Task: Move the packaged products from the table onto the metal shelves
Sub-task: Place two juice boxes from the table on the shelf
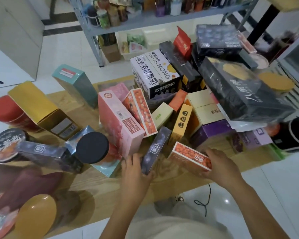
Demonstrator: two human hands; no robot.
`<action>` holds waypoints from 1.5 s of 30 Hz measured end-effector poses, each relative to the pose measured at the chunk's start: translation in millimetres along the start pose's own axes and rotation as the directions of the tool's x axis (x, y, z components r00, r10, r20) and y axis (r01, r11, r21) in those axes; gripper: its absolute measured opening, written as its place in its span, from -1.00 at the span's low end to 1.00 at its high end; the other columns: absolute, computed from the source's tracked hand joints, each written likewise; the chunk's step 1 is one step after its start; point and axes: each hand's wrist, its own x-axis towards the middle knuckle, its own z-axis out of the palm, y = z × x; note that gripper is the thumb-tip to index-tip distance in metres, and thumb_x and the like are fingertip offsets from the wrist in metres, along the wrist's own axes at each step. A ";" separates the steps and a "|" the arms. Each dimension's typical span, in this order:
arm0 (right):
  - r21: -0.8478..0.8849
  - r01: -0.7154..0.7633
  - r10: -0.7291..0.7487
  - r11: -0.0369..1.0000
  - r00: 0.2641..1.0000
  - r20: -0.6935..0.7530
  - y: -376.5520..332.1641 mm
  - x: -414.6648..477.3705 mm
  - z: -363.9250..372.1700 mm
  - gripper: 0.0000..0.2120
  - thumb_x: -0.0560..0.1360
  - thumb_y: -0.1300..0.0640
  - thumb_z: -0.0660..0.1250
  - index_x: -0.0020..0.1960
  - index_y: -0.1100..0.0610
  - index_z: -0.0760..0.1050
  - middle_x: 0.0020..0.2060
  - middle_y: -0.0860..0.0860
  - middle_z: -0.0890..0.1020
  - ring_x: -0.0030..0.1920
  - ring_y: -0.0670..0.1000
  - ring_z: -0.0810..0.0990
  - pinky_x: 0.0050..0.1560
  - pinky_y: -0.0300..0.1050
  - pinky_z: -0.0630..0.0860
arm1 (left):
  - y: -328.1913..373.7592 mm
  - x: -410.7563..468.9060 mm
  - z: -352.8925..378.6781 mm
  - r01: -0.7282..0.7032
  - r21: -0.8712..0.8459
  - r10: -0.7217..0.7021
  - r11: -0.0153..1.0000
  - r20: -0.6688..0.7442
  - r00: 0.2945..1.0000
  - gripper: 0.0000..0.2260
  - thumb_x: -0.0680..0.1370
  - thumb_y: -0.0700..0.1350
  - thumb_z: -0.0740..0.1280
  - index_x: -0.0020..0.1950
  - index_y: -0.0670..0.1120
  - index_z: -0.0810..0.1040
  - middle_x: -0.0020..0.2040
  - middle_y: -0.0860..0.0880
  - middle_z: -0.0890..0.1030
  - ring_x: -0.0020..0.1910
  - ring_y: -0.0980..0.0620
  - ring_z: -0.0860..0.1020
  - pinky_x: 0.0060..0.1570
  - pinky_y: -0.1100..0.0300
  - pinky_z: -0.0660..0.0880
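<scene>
Your left hand [136, 168] curls round the lower end of a slim dark blue cardboard box [156, 147] at lower centre of the frame, and your right hand [221, 167] grips the near end of an orange berry-printed cardboard box [188, 156] just to its right. Both boxes are low over the light wooden counter [114, 192]; you cannot tell whether they have left it. The job looks barely under way. The counter carries a crowded heap: a tall pink box [117, 123] at centre, a white yoghurt carton [154, 73] above it, a big flat black box [240, 94] at right, and a gold box [41, 109] and a red tin [5, 111] at left. The grey metal shelves [155, 20] along the top of the frame already hold jars and packets, though whether those came from this counter cannot be judged. Nearly everything remains for you to carry across.
</scene>
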 end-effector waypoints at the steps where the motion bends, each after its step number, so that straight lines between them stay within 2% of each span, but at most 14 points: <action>1: 0.010 0.009 -0.009 1.000 1.000 0.011 3.2 -0.2 -1.6 -0.40 0.33 -0.10 0.50 0.27 -0.06 0.32 0.11 -0.06 0.53 0.07 -0.06 0.49 -0.10 -0.15 0.50 | 1.5 0.3 3.6 0.076 -0.141 -0.072 0.987 0.032 0.997 -0.60 0.39 -0.16 0.51 0.13 -0.05 0.42 0.07 0.02 0.48 0.09 -0.02 0.45 -0.08 0.17 0.41; 3: 0.079 0.035 -0.036 0.996 0.999 0.016 6.3 0.6 -5.3 -0.49 0.37 -0.09 0.48 0.22 -0.06 0.34 0.07 -0.09 0.54 0.00 -0.09 0.51 -0.18 -0.21 0.43 | 7.9 -2.2 10.2 0.195 -0.359 -0.191 0.913 0.046 0.980 -0.58 0.38 -0.24 0.52 0.13 -0.03 0.42 0.05 0.03 0.58 -0.01 0.02 0.54 -0.20 0.30 0.43; 7: 0.250 0.124 -0.126 0.960 0.992 -0.008 16.0 4.9 -14.6 -0.57 0.36 -0.04 0.51 0.10 -0.13 0.35 -0.01 -0.17 0.58 -0.13 -0.19 0.53 -0.24 -0.31 0.44 | 26.3 -18.1 16.6 0.205 -0.541 -0.325 0.815 -0.135 0.936 -0.60 0.37 -0.34 0.49 0.09 -0.02 0.47 -0.05 0.13 0.59 -0.14 0.21 0.57 -0.27 0.48 0.44; 9: 0.376 0.150 -0.161 0.915 0.987 -0.002 22.8 8.6 -22.8 -0.55 0.35 0.02 0.54 0.11 -0.13 0.36 -0.03 -0.18 0.55 -0.19 -0.24 0.53 -0.37 -0.38 0.47 | 35.4 -32.3 20.2 0.203 -0.602 -0.400 0.772 -0.212 0.891 -0.61 0.36 -0.38 0.47 0.06 -0.03 0.50 -0.07 0.13 0.58 -0.19 0.31 0.56 -0.27 0.43 0.48; 11: 0.490 0.177 -0.196 0.853 0.981 -0.013 27.5 10.7 -32.4 -0.54 0.34 0.09 0.55 0.11 -0.09 0.39 -0.03 -0.14 0.53 -0.18 -0.23 0.53 -0.49 -0.40 0.43 | 39.6 -47.7 25.8 0.213 -0.650 -0.486 0.730 -0.273 0.830 -0.65 0.37 -0.37 0.47 0.03 -0.05 0.53 -0.08 0.08 0.61 -0.16 0.21 0.59 -0.20 0.28 0.55; 17: 0.681 0.273 -0.305 0.680 0.949 -0.076 21.8 9.7 -51.4 -0.63 0.34 0.14 0.53 0.05 -0.01 0.45 -0.01 -0.09 0.57 -0.01 -0.08 0.55 -0.23 -0.27 0.49 | 43.8 -97.5 27.9 0.134 -0.747 -0.597 0.652 -0.395 0.698 -0.84 0.42 -0.25 0.50 -0.08 -0.08 0.58 -0.14 -0.18 0.64 -0.16 -0.18 0.60 -0.10 -0.09 0.56; 20: 0.695 0.323 -0.365 0.642 0.926 -0.093 8.6 6.7 -51.3 -0.69 0.39 0.08 0.50 0.05 -0.06 0.46 0.02 -0.08 0.58 -0.03 -0.10 0.54 -0.16 -0.21 0.51 | 47.0 -124.2 19.8 0.051 -0.796 -0.654 0.603 -0.457 0.602 -0.86 0.44 -0.25 0.47 -0.07 -0.06 0.60 -0.18 -0.09 0.64 -0.21 -0.04 0.58 -0.22 0.09 0.54; 23: 0.769 0.292 -0.399 0.568 0.915 -0.052 -15.5 0.6 -46.9 -0.68 0.42 -0.03 0.45 0.14 -0.09 0.48 0.10 -0.05 0.61 0.04 0.02 0.60 0.01 0.09 0.59 | 47.4 -156.5 5.3 -0.059 -0.840 -0.720 0.540 -0.497 0.485 -0.88 0.47 -0.27 0.43 -0.04 -0.11 0.58 -0.20 -0.04 0.62 -0.28 0.10 0.58 -0.35 0.33 0.52; 27: 0.868 0.307 -0.493 0.392 0.866 -0.083 -71.1 -18.9 -41.7 -0.77 0.43 0.00 0.44 0.09 -0.05 0.57 0.06 0.07 0.66 0.01 0.11 0.65 0.02 0.10 0.60 | 37.7 -215.2 -21.2 -0.216 -0.836 -0.782 0.504 -0.548 0.297 -0.90 0.51 -0.24 0.38 -0.08 -0.04 0.57 -0.26 0.07 0.63 -0.33 0.20 0.58 -0.37 0.31 0.54; 33: 0.891 0.339 -0.731 0.302 0.683 -0.012 -176.8 -97.0 -19.1 -0.68 0.36 -0.22 0.37 0.08 -0.15 0.58 0.00 0.00 0.68 0.00 0.09 0.65 0.04 0.14 0.59 | 24.2 -328.3 -66.1 -0.371 -0.746 -0.819 0.552 -0.568 -0.077 -0.81 0.42 -0.02 0.41 0.00 -0.03 0.58 -0.15 0.05 0.67 -0.24 0.10 0.63 -0.31 0.18 0.60; 37: 0.910 0.351 -0.858 0.220 0.513 0.010 -239.2 -158.5 8.5 -0.65 0.35 -0.18 0.36 0.06 -0.05 0.62 -0.05 0.03 0.69 -0.04 0.08 0.67 -0.02 0.05 0.60 | 17.2 -404.5 -82.8 -0.355 -0.680 -0.766 0.642 -0.551 -0.331 -0.67 0.32 0.14 0.49 0.01 0.04 0.62 0.00 -0.03 0.68 0.04 -0.15 0.63 0.04 -0.13 0.58; 40: 0.934 0.301 -0.918 0.192 0.392 0.062 -279.1 -204.6 33.6 -0.78 0.44 -0.08 0.35 0.02 -0.01 0.61 -0.17 -0.04 0.71 -0.17 -0.02 0.70 -0.18 -0.10 0.61 | 18.1 -451.5 -89.7 -0.341 -0.627 -0.704 0.700 -0.529 -0.474 -0.56 0.25 0.24 0.53 0.01 0.04 0.63 0.03 -0.08 0.68 0.08 -0.23 0.61 0.10 -0.27 0.52; 43: 0.949 0.252 -0.963 0.188 0.238 0.127 -313.3 -252.7 52.7 -0.58 0.30 -0.18 0.43 0.08 -0.01 0.63 -0.03 0.08 0.70 -0.02 0.13 0.68 -0.03 0.08 0.61 | 27.2 -487.1 -96.5 -0.342 -0.576 -0.644 0.742 -0.472 -0.602 -0.37 0.22 0.22 0.55 0.17 -0.09 0.59 0.12 -0.13 0.65 0.13 -0.23 0.59 0.14 -0.27 0.50; 45: 0.953 0.242 -0.978 0.183 0.141 0.152 -333.5 -282.1 63.0 -0.53 0.22 -0.23 0.43 0.06 -0.04 0.64 -0.07 0.05 0.71 -0.06 0.10 0.69 -0.07 0.05 0.62 | 33.4 -507.4 -99.1 -0.341 -0.546 -0.608 0.765 -0.438 -0.662 -0.41 0.25 0.17 0.56 0.16 -0.11 0.59 0.12 -0.16 0.65 0.13 -0.24 0.59 0.14 -0.29 0.49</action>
